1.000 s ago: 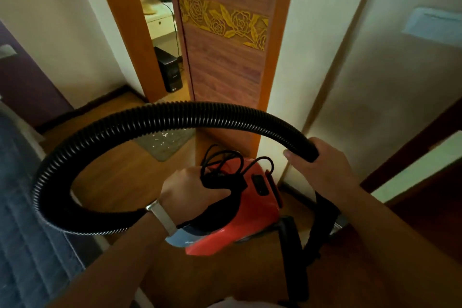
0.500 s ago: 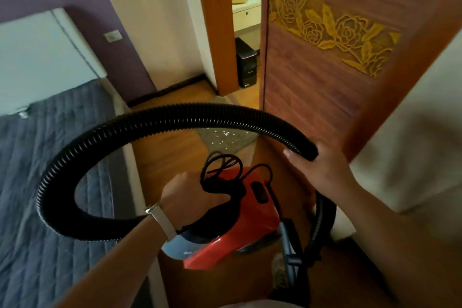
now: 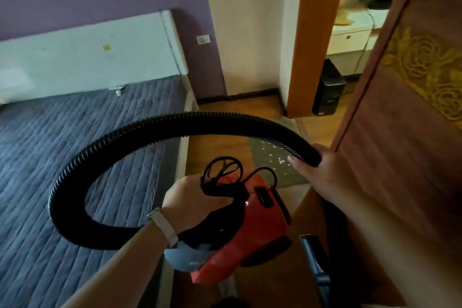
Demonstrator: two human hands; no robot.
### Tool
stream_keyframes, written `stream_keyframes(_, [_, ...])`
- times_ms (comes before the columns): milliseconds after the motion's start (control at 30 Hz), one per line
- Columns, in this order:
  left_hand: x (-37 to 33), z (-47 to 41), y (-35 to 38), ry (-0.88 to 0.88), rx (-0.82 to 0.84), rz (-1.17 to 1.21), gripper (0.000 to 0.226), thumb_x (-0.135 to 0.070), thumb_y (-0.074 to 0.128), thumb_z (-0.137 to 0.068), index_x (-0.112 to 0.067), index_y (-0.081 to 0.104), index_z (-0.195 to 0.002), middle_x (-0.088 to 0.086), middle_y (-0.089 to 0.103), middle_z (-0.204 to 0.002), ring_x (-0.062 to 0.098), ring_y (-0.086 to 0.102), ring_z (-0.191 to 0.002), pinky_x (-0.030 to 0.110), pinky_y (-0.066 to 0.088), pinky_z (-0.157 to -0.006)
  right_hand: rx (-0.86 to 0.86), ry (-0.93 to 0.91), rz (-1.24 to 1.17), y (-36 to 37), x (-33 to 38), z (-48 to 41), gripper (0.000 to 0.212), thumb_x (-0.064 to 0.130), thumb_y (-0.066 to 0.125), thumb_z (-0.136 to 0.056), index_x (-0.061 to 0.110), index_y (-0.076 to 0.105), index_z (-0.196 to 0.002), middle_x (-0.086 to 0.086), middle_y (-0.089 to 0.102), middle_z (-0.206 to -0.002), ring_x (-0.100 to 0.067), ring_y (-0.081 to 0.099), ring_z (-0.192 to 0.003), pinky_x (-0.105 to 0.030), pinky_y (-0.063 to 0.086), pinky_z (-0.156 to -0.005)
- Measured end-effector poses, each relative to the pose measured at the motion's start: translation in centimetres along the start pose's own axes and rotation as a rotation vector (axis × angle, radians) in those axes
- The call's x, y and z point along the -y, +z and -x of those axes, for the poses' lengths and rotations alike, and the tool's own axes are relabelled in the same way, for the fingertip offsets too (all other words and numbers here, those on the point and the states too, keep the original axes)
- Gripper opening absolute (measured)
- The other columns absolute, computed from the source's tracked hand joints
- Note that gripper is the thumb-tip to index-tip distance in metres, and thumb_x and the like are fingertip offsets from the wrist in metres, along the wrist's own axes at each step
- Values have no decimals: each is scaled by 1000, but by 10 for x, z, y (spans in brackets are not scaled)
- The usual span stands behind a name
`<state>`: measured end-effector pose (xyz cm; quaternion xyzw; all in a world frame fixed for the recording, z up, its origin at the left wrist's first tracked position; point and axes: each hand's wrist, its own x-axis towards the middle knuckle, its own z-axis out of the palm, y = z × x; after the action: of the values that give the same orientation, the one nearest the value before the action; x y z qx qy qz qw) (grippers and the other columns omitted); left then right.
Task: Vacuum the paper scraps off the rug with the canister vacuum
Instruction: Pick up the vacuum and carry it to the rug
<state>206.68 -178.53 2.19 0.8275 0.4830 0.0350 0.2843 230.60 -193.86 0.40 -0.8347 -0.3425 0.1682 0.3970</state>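
I carry a red canister vacuum (image 3: 260,227) off the floor. My left hand (image 3: 192,205) grips its black top handle together with the bundled power cord (image 3: 221,175). A black ribbed hose (image 3: 155,132) loops up from the canister's front and over to the right. There my right hand (image 3: 322,177) grips the hose's end. The dark wand (image 3: 316,262) hangs below my right arm. Ahead on the wooden floor lies a small grey-green rug (image 3: 272,160) strewn with white paper scraps (image 3: 270,152), partly hidden behind the hose.
A bed with a blue quilted cover (image 3: 75,157) and white headboard (image 3: 90,57) fills the left. A carved wooden door (image 3: 405,112) stands close on the right. An orange door frame (image 3: 312,40) and a black box (image 3: 327,87) on the floor lie beyond the rug.
My view has swung left and moved forward, bringing the bed and headboard into sight. The rug is nearer. Both hands keep the same hold on the handle and hose.
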Motion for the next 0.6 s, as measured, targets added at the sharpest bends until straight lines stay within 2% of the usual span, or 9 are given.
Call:
stream_keyframes(167, [26, -72, -12, -34, 2, 34, 29, -59, 80, -62, -37, 63, -71, -17, 68, -71, -1, 64, -64, 28, 59, -63, 78, -16, 37, 39, 30, -75, 28, 51, 67, -86, 24, 63, -93, -2, 66, -73, -18, 65, -65, -21, 42, -47])
stream_keyframes(267, [38, -132, -23, 16, 43, -7, 30, -61, 77, -65, -36, 59, -66, -15, 66, -68, 0, 63, -62, 26, 57, -60, 63, 9, 85, 62, 49, -130, 30, 51, 66, -87, 22, 62, -96, 1, 63, -70, -12, 61, -60, -20, 36, -46])
stream_keyframes(333, [44, -177, -35, 72, 64, -45, 35, -68, 70, -64, -35, 63, -73, -13, 66, -70, 1, 63, -64, 26, 57, -61, 49, 35, 86, 78, 64, -166, 31, 51, 65, -88, 23, 62, -98, 0, 63, -72, -12, 61, -62, -20, 36, -47])
stream_keyframes(433, [51, -243, -64, 141, 95, -82, 45, -73, 66, -63, -35, 68, -87, -13, 68, -75, 2, 64, -67, 28, 59, -64, 15, 48, 90, 104, 92, -216, 34, 52, 66, -87, 22, 62, -103, -7, 67, -78, -18, 64, -68, -26, 45, -52])
stream_keyframes(600, [64, -338, -111, 177, 48, -81, 39, -73, 66, -62, -39, 67, -81, -16, 68, -74, 3, 64, -68, 31, 59, -65, -38, 50, 41, 138, 128, -285, 34, 52, 66, -87, 26, 58, -107, -1, 65, -80, -11, 62, -68, -22, 40, -50])
